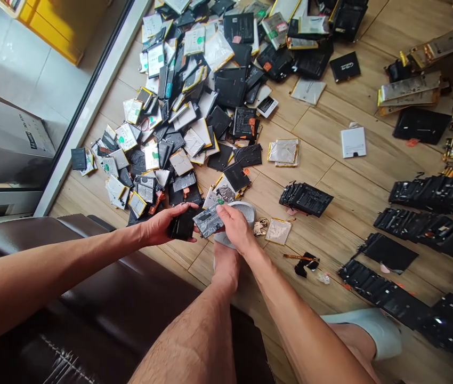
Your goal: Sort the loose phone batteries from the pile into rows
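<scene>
**Held nearly end to end, low and close**

The left hand (161,225) lay palm up at the near edge of the spread, cradling a black pouch battery (182,224) across its fingers. The right hand (236,226) sat over a silver-labelled battery (209,221) and pinched it at its right end. The hands were close together but not quite touching, each closed on its own pack. The two packs met or nearly met between them, though the view was too tight to tell which.

The silver pack's long axis ran left to right, tilting up toward the far right, and its free end pointed at the black pack. The right hand was therefore the nearer to it, while the left hand sat just beyond that free end, to the left.

Directly below the hands was the person's bare foot (226,272) in a pale slipper (246,212). Farther off, to the far left, spread a heaped pile of phone batteries (178,117) on the wooden floor (370,176). Neat rows of black batteries (438,194) lay to the right, and a foil-wrapped pack (278,232) lay just right of the hands. A brown leather sofa (70,277) filled the near left.
</scene>
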Tool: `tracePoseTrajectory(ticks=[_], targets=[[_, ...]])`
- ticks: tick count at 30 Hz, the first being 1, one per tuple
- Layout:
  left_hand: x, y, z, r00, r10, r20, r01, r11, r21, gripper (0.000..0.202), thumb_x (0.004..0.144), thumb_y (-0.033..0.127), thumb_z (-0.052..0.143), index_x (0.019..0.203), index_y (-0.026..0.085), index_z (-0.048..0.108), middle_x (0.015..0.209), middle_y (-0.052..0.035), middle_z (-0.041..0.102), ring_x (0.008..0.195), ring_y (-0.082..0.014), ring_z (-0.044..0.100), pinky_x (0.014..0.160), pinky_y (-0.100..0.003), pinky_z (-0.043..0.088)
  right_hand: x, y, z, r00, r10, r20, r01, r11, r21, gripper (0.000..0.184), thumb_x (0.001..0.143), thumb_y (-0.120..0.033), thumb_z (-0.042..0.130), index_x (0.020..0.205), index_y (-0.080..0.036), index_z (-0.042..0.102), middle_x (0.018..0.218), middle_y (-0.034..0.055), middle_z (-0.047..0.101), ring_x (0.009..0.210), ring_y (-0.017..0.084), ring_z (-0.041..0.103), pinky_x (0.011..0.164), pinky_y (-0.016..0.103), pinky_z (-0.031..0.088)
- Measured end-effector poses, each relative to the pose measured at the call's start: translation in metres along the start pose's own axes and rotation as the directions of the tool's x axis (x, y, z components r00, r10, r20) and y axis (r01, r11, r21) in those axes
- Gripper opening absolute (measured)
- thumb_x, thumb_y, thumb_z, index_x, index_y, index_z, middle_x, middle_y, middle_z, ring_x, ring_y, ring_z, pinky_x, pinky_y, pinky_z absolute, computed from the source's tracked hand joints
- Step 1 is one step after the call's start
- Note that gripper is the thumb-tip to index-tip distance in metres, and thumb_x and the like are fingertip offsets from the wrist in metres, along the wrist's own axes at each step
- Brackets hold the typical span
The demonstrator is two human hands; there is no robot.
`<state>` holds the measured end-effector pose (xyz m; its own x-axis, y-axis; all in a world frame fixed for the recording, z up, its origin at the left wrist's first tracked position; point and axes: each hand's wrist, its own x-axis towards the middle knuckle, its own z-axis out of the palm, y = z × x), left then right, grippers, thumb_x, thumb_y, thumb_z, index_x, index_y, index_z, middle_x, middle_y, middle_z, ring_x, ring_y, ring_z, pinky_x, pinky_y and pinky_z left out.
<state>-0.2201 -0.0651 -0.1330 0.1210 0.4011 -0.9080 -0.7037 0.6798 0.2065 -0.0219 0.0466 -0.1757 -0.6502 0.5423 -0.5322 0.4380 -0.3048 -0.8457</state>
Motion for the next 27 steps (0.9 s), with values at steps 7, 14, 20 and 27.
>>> tracePoseTrajectory(ticks=[7,14,20,27], targets=[[0.0,-0.006,0.013,0.999,0.02,0.037,-0.025,0.992,0.127,0.046,0.077,0.024,0.085,0.117,0.022,0.063,0.092,-0.0072,0.073,0.082,-0.025,0.075,0.081,-0.045,0.062,-0.01,0.0,0.003,0.99,0.11,-0.089,-0.112,0.994,-0.011,0.041,0.101,-0.058,0.042,0.077,-0.025,0.047,0.057,-0.0052,0.05,0.046,0.014,0.059,0.047,0.023,0.039],[-0.006,-0.008,0.026,1.0,0.016,0.013,-0.018,0.994,0.108,0.046,0.076,0.03,0.087,0.114,0.02,0.063,0.099,-0.009,0.073,0.078,-0.0238,0.073,0.075,-0.041,0.062,-0.023,0.007,-0.001,0.995,0.08,-0.062,-0.052,0.931,0.36,0.038,0.097,-0.055,0.054,0.118,-0.025,0.064,0.11,0.0042,0.076,0.088,0.02,0.076,0.079,0.032,0.062],[-0.01,-0.004,0.045,0.999,0.042,0.027,-0.042,0.998,0.035,0.046,0.078,0.037,0.086,0.115,0.021,0.064,0.094,-0.0073,0.073,0.076,-0.0234,0.072,0.071,-0.041,0.063,-0.056,-0.001,-0.022,0.977,-0.197,-0.078,0.207,0.966,0.156,0.036,0.086,-0.018,0.055,0.112,-0.027,0.079,0.148,0.0036,0.062,0.14,0.021,0.055,0.123,0.042,0.038],[-0.006,-0.01,0.089,0.993,0.116,-0.019,-0.114,0.989,0.096,0.048,0.068,0.019,0.089,0.107,0.021,0.062,0.094,-0.006,0.073,0.075,-0.0214,0.071,0.068,-0.035,0.061,-0.071,0.006,-0.034,0.987,-0.12,-0.109,0.146,0.952,0.271,0.06,0.087,-0.023,0.062,0.147,-0.025,0.056,0.145,0.0088,0.063,0.132,0.024,0.061,0.111,0.042,0.051]])
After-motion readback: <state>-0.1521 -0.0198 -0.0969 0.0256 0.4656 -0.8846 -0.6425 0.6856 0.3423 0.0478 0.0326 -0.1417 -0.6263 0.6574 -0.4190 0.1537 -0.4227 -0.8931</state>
